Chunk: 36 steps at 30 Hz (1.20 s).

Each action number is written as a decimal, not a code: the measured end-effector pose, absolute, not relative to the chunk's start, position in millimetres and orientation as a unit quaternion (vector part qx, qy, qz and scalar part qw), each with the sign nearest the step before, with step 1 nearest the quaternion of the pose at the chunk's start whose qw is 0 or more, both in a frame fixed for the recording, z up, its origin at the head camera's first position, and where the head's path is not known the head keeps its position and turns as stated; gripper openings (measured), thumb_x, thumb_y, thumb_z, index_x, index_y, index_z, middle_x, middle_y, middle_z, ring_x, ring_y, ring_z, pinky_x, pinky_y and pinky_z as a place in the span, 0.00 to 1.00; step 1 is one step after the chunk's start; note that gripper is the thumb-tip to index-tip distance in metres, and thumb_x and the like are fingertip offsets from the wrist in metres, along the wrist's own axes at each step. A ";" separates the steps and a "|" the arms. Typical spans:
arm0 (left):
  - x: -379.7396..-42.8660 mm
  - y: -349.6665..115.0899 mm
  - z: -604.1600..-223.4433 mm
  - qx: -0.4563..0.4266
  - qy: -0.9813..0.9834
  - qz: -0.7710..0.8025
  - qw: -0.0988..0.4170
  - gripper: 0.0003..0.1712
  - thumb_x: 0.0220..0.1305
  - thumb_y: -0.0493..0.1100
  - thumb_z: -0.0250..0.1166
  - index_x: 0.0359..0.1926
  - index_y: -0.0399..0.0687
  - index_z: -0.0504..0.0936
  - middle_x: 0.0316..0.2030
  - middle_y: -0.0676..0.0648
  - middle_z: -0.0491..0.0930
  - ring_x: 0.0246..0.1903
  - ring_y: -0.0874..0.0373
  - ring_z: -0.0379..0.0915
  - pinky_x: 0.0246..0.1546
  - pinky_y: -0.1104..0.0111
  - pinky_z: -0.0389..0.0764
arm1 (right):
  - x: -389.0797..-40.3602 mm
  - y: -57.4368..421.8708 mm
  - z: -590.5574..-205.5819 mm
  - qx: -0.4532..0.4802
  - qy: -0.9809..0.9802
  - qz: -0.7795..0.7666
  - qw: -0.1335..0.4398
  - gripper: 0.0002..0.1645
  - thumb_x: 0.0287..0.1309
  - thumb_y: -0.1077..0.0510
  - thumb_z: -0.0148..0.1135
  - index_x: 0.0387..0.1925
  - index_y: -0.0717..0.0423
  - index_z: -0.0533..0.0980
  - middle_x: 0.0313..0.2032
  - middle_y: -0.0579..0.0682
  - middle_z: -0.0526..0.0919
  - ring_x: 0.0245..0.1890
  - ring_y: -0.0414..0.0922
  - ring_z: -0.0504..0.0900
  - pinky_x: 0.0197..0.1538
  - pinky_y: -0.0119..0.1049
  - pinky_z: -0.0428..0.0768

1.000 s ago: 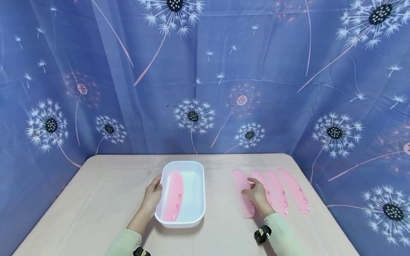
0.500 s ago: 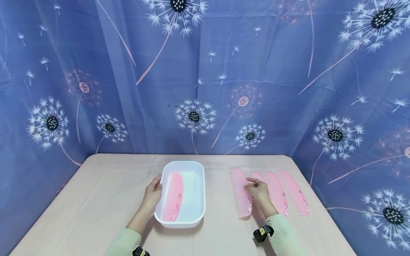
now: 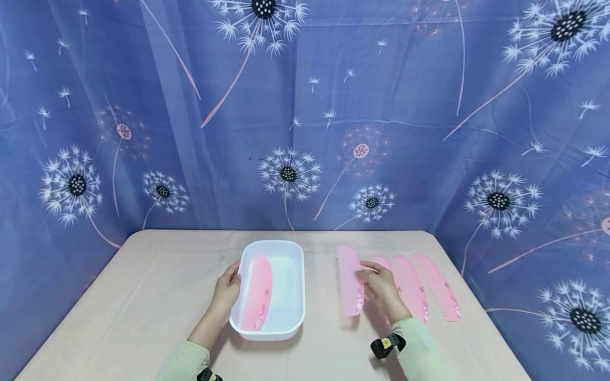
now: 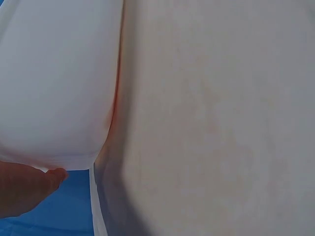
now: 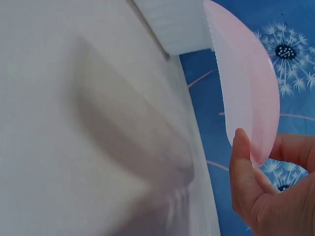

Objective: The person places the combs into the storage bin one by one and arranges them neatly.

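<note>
My left hand (image 3: pixel 226 292) grips the left wall of a white rectangular plastic tub (image 3: pixel 289 288), its thumb at the rim. Inside the tub, along its left side, lies a pink comb (image 3: pixel 258 292) with a small printed pattern. To the right of the tub my right hand (image 3: pixel 383 290) pinches another pink comb (image 3: pixel 349 283) by its curved back. The right wrist view shows this comb's fine-toothed edge (image 5: pixel 220 69) and its shadow on the table, so it is raised off the surface. In the left wrist view the tub's outer wall (image 4: pixel 54 83) hides most of the left fingers.
Three more pink combs lie side by side on the table at the right: one partly behind the right hand, a middle comb (image 3: pixel 411 283) and an outer comb (image 3: pixel 436 286). A pale cloth covers the table (image 3: pixel 143 307). Blue dandelion-print curtain (image 3: pixel 229 159) stands behind it.
The right hand has lifted the leftmost comb off the table and shifted it slightly left, turning it more upright. The left hand and tub have stayed in place.
</note>
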State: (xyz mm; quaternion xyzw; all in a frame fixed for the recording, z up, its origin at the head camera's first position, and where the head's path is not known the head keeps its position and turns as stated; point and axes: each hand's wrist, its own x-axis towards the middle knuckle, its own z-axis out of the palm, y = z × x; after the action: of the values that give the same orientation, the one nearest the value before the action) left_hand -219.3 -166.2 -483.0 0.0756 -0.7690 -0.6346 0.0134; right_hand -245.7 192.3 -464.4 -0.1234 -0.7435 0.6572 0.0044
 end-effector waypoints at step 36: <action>-218.9 -167.3 -480.8 0.066 -0.765 -0.641 0.017 0.29 0.72 0.32 0.40 0.72 0.34 0.53 0.69 0.29 0.55 0.68 0.34 0.51 0.69 0.48 0.56 | -245.5 136.3 -437.0 -0.070 -0.656 0.751 -0.010 0.25 0.53 0.74 0.61 0.55 0.72 0.71 0.33 0.55 0.82 0.30 0.42 0.82 0.35 0.32 0.85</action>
State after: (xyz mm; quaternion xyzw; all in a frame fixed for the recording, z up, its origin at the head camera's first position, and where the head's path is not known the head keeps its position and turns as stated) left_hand -218.9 -167.3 -480.8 0.0663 -0.7647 -0.6407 0.0172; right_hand -245.5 136.3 -437.0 -0.0699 -0.6562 0.7513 -0.0099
